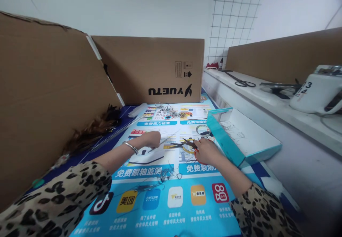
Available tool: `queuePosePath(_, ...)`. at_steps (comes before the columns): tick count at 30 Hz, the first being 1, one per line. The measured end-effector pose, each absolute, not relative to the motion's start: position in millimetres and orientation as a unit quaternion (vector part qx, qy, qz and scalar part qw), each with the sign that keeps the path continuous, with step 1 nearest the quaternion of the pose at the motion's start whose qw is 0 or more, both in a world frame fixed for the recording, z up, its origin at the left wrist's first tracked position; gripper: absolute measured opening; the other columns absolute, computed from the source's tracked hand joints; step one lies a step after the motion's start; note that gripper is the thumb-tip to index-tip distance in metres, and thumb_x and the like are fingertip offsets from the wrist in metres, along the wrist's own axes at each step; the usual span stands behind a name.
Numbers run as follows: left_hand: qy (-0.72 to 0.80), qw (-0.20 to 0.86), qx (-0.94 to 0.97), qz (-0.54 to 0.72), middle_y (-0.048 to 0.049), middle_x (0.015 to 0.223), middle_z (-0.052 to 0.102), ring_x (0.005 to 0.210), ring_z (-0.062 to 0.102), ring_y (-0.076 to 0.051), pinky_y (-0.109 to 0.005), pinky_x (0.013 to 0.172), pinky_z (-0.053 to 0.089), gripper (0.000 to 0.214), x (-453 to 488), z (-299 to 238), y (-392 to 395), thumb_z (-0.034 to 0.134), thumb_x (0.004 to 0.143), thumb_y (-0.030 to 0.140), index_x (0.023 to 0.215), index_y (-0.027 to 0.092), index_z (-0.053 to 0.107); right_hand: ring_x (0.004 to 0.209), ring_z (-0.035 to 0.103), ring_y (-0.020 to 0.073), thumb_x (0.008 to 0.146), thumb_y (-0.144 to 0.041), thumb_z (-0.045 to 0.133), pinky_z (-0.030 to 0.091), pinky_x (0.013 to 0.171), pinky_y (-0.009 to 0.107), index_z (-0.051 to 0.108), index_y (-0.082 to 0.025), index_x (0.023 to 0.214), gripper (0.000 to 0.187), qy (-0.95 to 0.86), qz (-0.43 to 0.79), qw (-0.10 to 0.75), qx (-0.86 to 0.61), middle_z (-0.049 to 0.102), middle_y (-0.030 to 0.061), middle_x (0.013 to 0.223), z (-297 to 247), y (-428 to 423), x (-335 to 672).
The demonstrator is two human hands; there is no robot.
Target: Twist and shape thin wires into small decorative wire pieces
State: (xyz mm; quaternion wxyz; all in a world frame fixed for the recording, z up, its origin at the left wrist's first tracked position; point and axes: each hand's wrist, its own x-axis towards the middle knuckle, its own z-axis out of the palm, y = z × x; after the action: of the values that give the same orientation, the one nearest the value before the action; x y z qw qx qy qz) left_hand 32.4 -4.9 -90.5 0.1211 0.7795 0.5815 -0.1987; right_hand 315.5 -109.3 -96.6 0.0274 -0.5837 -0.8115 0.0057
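My left hand (pixel 153 139) is closed in a pinch above the printed sheet, a silver bangle on its wrist. A thin silvery wire (pixel 167 140) runs out from its fingers. To the right, my right hand (pixel 207 150) is closed around the handle end of dark-jawed pliers (pixel 181 144), whose tips point left toward my left hand. Part of a red-orange handle (pixel 197 155) shows beneath the fingers; the rest is hidden. Just beyond that hand lies a round ring-shaped roll (pixel 203 130). Nearer to me rests a tangle of thin wire pieces (pixel 166 174).
An open turquoise box (pixel 227 140) with thin wire bits inside stands at the right. More tangled wire (pixel 171 111) lies at the back. Brown feathery material (pixel 93 132) and long rods lie left. Cardboard walls (pixel 149 69) enclose the table. A ledge holds scissors (pixel 244 83) and a mug (pixel 315 91).
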Motion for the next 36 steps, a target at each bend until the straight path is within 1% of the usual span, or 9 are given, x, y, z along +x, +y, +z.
queuePosePath(3,0.573,0.145,0.776,-0.221,-0.0044,0.092,0.061,0.076,0.060,-0.015,-0.031,0.067,0.051,0.023,33.9,-89.4,0.2,0.054,0.086,0.031,0.097,0.011,0.059,0.099,0.051,0.0285,0.080,-0.032,0.044,0.036,0.083,0.037,0.047,-0.018,0.124,0.046,-0.812,0.006,0.032,-0.583,0.054,0.0146,0.107,-96.5,-109.4,316.1)
queuePosePath(6,0.570,0.137,0.779,-0.222,-0.0051,0.095,0.061,0.080,0.060,-0.016,-0.033,0.070,0.051,0.024,36.7,-92.4,-0.2,0.054,0.086,0.031,0.099,0.012,0.058,0.099,0.052,0.0282,0.080,-0.031,0.044,0.037,0.083,0.037,0.048,-0.018,0.123,0.045,-0.812,0.007,0.034,-0.583,0.055,0.0146,0.107,-95.6,-109.8,316.4)
queuePosePath(10,0.566,0.109,0.794,-0.196,-0.0057,0.096,0.060,0.084,0.058,-0.017,-0.036,0.074,0.049,0.023,36.0,-97.3,-5.5,0.054,0.086,0.031,0.099,0.012,0.058,0.099,0.052,0.0280,0.080,-0.030,0.044,0.037,0.083,0.037,0.050,-0.019,0.121,0.043,-0.812,0.009,0.034,-0.582,0.056,0.0142,0.107,-94.5,-110.5,316.6)
queuePosePath(13,0.564,0.101,0.805,-0.154,-0.0045,0.090,0.060,0.080,0.057,-0.016,-0.034,0.072,0.047,0.021,27.2,-95.2,-8.8,0.054,0.084,0.031,0.093,0.013,0.058,0.099,0.052,0.0281,0.079,-0.030,0.044,0.037,0.082,0.037,0.049,-0.019,0.122,0.044,-0.811,0.008,0.034,-0.583,0.055,0.0143,0.107,-94.8,-110.6,316.6)
queuePosePath(17,0.568,0.106,0.811,-0.094,-0.0030,0.080,0.061,0.072,0.056,-0.017,-0.027,0.061,0.041,0.012,9.4,-88.1,-12.7,0.053,0.075,0.021,0.084,0.017,0.059,0.098,0.053,0.0280,0.080,-0.029,0.043,0.037,0.082,0.036,0.051,-0.018,0.120,0.042,-0.811,0.006,0.033,-0.583,0.056,0.0144,0.106,-96.0,-110.3,316.4)
queuePosePath(23,0.571,0.119,0.811,-0.049,-0.0023,0.077,0.064,0.071,0.057,-0.018,-0.024,0.057,0.036,0.018,1.7,-91.2,-20.2,0.050,0.065,0.018,0.079,0.020,0.060,0.099,0.052,0.0276,0.080,-0.029,0.043,0.036,0.084,0.037,0.047,-0.019,0.125,0.046,-0.814,0.003,0.027,-0.580,0.055,0.0144,0.107,-96.2,-109.0,316.1)
queuePosePath(29,0.565,0.118,0.816,-0.043,-0.0032,0.080,0.066,0.074,0.059,-0.019,-0.024,0.059,0.037,0.021,13.7,-96.0,-19.9,0.051,0.065,0.017,0.081,0.022,0.064,0.099,0.053,0.0275,0.080,-0.029,0.044,0.037,0.083,0.036,0.046,-0.019,0.125,0.046,-0.815,-0.001,0.021,-0.578,0.055,0.0138,0.106,-94.8,-109.4,316.2)
queuePosePath(33,0.561,0.121,0.816,-0.065,-0.0044,0.077,0.067,0.072,0.060,-0.019,-0.025,0.059,0.038,0.018,17.8,-91.5,-18.8,0.054,0.065,0.019,0.077,0.021,0.066,0.099,0.052,0.0274,0.081,-0.031,0.044,0.036,0.084,0.036,0.048,-0.018,0.123,0.045,-0.814,0.002,0.018,-0.581,0.055,0.0142,0.106,-94.6,-109.1,316.4)
queuePosePath(36,0.560,0.119,0.815,-0.084,-0.0054,0.078,0.067,0.072,0.060,-0.019,-0.026,0.061,0.040,0.014,20.7,-88.1,-19.0,0.056,0.069,0.022,0.077,0.020,0.067,0.099,0.052,0.0272,0.081,-0.032,0.044,0.036,0.084,0.036,0.050,-0.018,0.120,0.041,-0.814,0.005,0.019,-0.581,0.056,0.0138,0.106,-95.3,-108.7,316.4)
